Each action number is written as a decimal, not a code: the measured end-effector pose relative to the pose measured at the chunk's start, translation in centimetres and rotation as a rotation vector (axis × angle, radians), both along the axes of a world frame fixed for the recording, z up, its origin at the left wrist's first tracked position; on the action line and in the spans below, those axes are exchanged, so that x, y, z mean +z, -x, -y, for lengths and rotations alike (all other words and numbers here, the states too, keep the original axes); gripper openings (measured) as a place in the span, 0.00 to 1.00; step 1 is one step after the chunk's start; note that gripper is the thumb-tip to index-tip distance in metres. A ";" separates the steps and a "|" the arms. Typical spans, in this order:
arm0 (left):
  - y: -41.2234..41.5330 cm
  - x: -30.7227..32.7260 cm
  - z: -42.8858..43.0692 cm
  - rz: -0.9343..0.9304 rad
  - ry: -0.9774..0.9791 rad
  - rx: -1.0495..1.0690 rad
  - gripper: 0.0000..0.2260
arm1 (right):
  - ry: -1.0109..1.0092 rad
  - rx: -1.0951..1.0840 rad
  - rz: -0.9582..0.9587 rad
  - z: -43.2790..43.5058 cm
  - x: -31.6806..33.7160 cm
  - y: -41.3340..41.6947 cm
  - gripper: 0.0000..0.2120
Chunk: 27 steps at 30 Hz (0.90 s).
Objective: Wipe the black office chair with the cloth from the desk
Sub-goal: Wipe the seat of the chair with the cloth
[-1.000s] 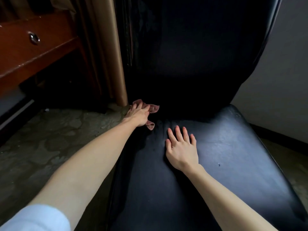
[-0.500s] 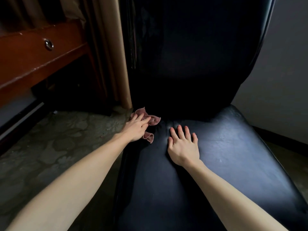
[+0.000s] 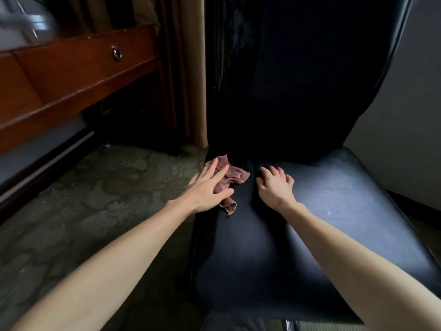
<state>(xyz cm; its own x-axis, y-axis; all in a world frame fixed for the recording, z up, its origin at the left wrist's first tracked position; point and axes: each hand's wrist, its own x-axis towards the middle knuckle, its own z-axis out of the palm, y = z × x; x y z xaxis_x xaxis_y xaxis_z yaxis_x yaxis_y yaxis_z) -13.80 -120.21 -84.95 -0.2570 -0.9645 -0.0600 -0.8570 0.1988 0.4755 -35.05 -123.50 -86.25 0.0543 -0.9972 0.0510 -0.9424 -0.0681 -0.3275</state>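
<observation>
One chair (image 3: pixel 334 211), one cloth (image 3: pixel 235 176), two hands, one counter (image 3: pixel 71 75).

The cloth is a crumpled pinkish rag lying at the back left corner of the seat, close to where the seat meets the backrest (image 3: pixel 298 80). Its long axis runs roughly front to back along the seat's left edge, with one rolled end pointing toward the person and a flap spreading right (toward the middle of the seat).

The left hand (image 3: pixel 207 189) lies flat over the cloth, fingers straight and spread wide, pressing it to the seat rather than gripping it. The right hand (image 3: pixel 275 187) rests on the bare seat just beside the cloth and apart from it; its fingers are loosely bent with the tips down, and it holds nothing. Both forearms are bare.

The seat is smooth black leather-like material with a dull sheen and some pale scuffs near its right rear edge. The backrest stands tall and dark behind it. To the left is the reddish wooden counter with a single ring pull (image 3: pixel 116 53) on its drawer front. A tan curtain (image 3: pixel 191 80) hangs between counter and chair. The floor is patterned greenish carpet (image 3: pixel 95 199), and a pale wall (image 3: pixel 405 127) stands at the right.
</observation>
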 end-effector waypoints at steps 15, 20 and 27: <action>-2.8 1.6 -3.8 0.089 0.084 0.214 0.30 | 0.038 0.356 -0.039 -1.6 2.5 -2.4 0.11; -1.5 1.9 -4.0 0.045 0.086 0.174 0.27 | 0.063 0.256 -0.093 -4.0 3.8 1.0 0.09; -1.1 1.7 -5.0 0.092 0.097 0.190 0.27 | -0.030 0.374 -0.164 -5.8 0.7 -0.4 0.23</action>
